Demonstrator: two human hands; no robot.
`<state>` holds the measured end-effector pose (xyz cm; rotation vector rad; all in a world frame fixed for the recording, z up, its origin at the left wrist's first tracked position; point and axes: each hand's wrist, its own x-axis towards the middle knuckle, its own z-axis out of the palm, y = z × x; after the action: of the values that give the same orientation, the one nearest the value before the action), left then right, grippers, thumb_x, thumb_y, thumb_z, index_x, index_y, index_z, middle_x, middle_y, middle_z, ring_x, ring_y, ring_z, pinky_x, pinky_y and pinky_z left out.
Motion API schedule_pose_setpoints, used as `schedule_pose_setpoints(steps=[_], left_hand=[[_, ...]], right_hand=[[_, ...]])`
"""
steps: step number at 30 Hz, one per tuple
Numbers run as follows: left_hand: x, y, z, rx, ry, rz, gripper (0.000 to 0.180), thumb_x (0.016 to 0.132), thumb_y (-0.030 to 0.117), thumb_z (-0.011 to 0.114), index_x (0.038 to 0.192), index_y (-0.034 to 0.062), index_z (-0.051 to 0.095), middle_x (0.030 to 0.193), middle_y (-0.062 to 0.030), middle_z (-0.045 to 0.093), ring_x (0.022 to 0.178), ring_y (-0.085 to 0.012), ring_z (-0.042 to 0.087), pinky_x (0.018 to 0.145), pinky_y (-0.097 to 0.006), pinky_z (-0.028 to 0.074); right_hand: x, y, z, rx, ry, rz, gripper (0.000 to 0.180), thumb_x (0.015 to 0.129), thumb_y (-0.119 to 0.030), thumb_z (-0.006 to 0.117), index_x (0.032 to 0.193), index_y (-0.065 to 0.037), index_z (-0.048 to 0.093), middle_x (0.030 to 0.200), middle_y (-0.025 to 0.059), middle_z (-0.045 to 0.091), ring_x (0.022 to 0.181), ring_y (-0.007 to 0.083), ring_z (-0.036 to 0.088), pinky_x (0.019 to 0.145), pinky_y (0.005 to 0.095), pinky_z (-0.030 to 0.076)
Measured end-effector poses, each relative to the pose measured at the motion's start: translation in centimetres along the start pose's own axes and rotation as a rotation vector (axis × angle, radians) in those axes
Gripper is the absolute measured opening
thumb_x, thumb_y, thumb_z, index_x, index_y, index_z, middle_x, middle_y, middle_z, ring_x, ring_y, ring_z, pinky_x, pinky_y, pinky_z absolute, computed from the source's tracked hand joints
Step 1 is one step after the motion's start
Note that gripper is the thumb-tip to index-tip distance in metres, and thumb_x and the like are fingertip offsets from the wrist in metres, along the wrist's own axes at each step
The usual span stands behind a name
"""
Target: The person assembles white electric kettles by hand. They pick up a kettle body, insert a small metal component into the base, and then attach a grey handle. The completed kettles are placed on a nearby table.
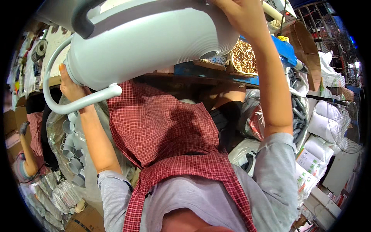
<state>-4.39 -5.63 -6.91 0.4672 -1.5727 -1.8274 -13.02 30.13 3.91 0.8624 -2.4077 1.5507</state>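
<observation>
A large, smooth, pale grey plastic jug (pixel 150 36) lies on its side across the top of the head view. A long curved light handle (pixel 52 92) loops from its left end, and ring-like ridges surround a dark round opening near its right end. My left hand (pixel 72 86) grips the narrower left end, thumb up along the rim. At the right end my right hand (pixel 241 15) holds on from above; its fingertips are cut off or hidden. A dark grey curved handle (pixel 82 19) shows at the upper left, and I cannot tell whether it belongs to this jug.
Beyond the jug, a bin of small copper-coloured parts (pixel 244 57) sits on the blue-edged bench (pixel 284 50). A bag of grey plastic pieces (pixel 71 147) stands by my left arm, white wrapped packs (pixel 309 162) to the right. A co-worker's arm (pixel 27 150) shows far left.
</observation>
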Motion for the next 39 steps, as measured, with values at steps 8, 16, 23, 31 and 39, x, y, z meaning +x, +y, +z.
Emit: schedule_pose_setpoints(steps=[8, 16, 23, 31, 39], left_hand=[[-1.2, 1.7, 0.6, 0.052, 0.032, -0.021, 0.049, 0.094, 0.042, 0.053, 0.088, -0.0051, 0.064, 0.082, -0.0107, 0.067, 0.068, -0.0165, 0.064, 0.06, -0.029, 0.052], [-2.0, 0.9, 0.2, 0.064, -0.048, 0.048, 0.054, 0.096, 0.045, 0.047, 0.108, -0.0056, 0.061, 0.092, -0.0156, 0.068, 0.074, -0.0211, 0.067, 0.06, -0.029, 0.056], [-0.2, -1.2, -0.2, 0.652, 0.036, 0.161, 0.053, 0.098, 0.04, 0.043, 0.121, -0.0068, 0.052, 0.119, -0.0185, 0.059, 0.102, -0.0274, 0.061, 0.085, -0.037, 0.054], [-2.3, 1.2, 3.5, 0.155, -0.112, 0.109, 0.058, 0.096, 0.044, 0.042, 0.118, -0.0085, 0.054, 0.108, -0.0209, 0.064, 0.083, -0.0261, 0.066, 0.075, -0.03, 0.057], [-11.4, -1.1, 5.6, 0.149, -0.325, 0.047, 0.056, 0.097, 0.043, 0.042, 0.119, -0.0067, 0.054, 0.109, -0.0196, 0.063, 0.086, -0.0255, 0.065, 0.077, -0.031, 0.056]], right_hand=[[-1.4, 0.7, 0.1, -0.165, 0.087, 0.038, 0.037, 0.087, -0.018, 0.064, 0.12, -0.004, 0.059, 0.099, 0.0125, 0.068, 0.087, 0.0195, 0.065, 0.08, 0.0304, 0.05], [-0.8, 2.8, 0.6, -0.196, 0.177, -0.193, 0.035, 0.078, -0.03, 0.069, 0.109, -0.013, 0.067, 0.092, 0.0142, 0.068, 0.085, 0.0315, 0.065, 0.078, 0.0368, 0.05], [0.7, 3.2, 1.5, -0.274, 0.072, -0.023, 0.037, 0.076, -0.046, 0.066, 0.1, -0.018, 0.07, 0.088, 0.0128, 0.069, 0.084, 0.0338, 0.064, 0.075, 0.0441, 0.049], [-15.0, 4.2, -2.9, -0.226, 0.574, -0.193, 0.044, 0.078, -0.024, 0.068, 0.118, -0.006, 0.061, 0.111, 0.0158, 0.063, 0.105, 0.0348, 0.058, 0.093, 0.0415, 0.045], [-68.3, -2.6, -16.1, -1.2, 1.089, 1.201, 0.037, 0.079, -0.011, 0.062, 0.114, -0.001, 0.057, 0.108, 0.0194, 0.059, 0.098, 0.0333, 0.058, 0.086, 0.042, 0.047]])
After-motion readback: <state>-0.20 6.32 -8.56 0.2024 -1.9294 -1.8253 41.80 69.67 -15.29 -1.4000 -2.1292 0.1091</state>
